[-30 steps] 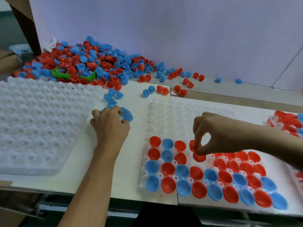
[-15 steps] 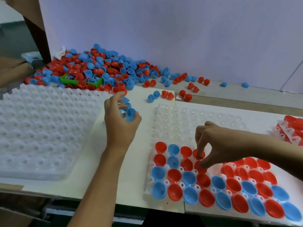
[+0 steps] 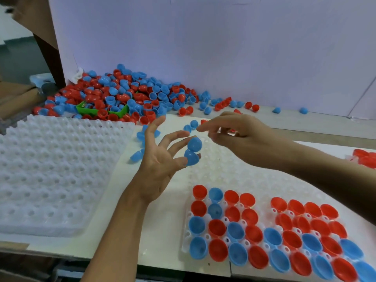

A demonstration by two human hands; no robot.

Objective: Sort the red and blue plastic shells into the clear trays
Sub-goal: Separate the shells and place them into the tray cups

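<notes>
Head view: white dimpled plastic tray stack (image 3: 50,169) at left, clear plastic tray (image 3: 213,176) w/ red & blue shells in its near rows at right — loose red-and-blue plastic shell heap (image 3: 122,96) behind. Left hand (image 3: 160,159), fingers spread, holds two blue plastic half-shells (image 3: 192,151) at its fingertips; right hand (image 3: 240,135) — loosely curled, empty — reaches beside them.

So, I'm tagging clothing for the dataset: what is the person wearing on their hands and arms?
Nothing visible. The left hand and right hand are bare, with no gloves, rings, watch or bracelets, and both forearms are uncovered as far as the picture shows; no sleeve comes into view.
</notes>
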